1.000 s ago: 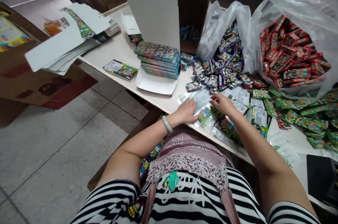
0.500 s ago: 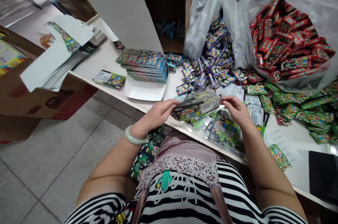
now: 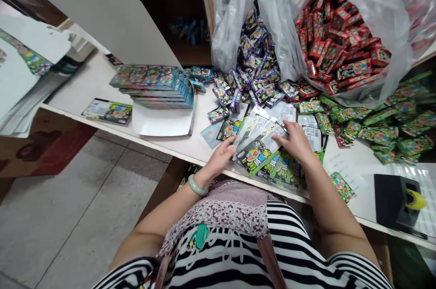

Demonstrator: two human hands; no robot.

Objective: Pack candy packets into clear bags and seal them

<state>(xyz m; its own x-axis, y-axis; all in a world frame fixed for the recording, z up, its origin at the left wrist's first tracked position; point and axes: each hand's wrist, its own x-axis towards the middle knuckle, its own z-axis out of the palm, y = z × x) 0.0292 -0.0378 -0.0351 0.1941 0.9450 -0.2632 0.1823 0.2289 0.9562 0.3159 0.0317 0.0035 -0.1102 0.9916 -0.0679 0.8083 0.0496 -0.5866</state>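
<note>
My left hand (image 3: 220,160), with a pale green bangle (image 3: 197,185) on the wrist, has thumb and fingers closed on the left edge of a flat printed candy bag (image 3: 260,149). The bag is black and green with a grey printed panel. Its right end is between the thumb and fingers of my right hand (image 3: 297,141). Under and beside it lie several similar flat bags (image 3: 285,167), overlapping at the table's front edge. Small purple candy boxes (image 3: 218,115) lie loose just beyond my hands.
A plastic bag of red boxes (image 3: 340,44) stands back right, beside one of purple boxes (image 3: 257,44). Green packets (image 3: 378,134) lie at right, near a black tape dispenser (image 3: 391,200). Stacked printed sheets (image 3: 153,82) sit in a white tray (image 3: 160,121) at left.
The candy bag, earlier tilted up between my hands, now lies flatter over the other bags. My right hand has come down onto its end. The view has shifted right.
</note>
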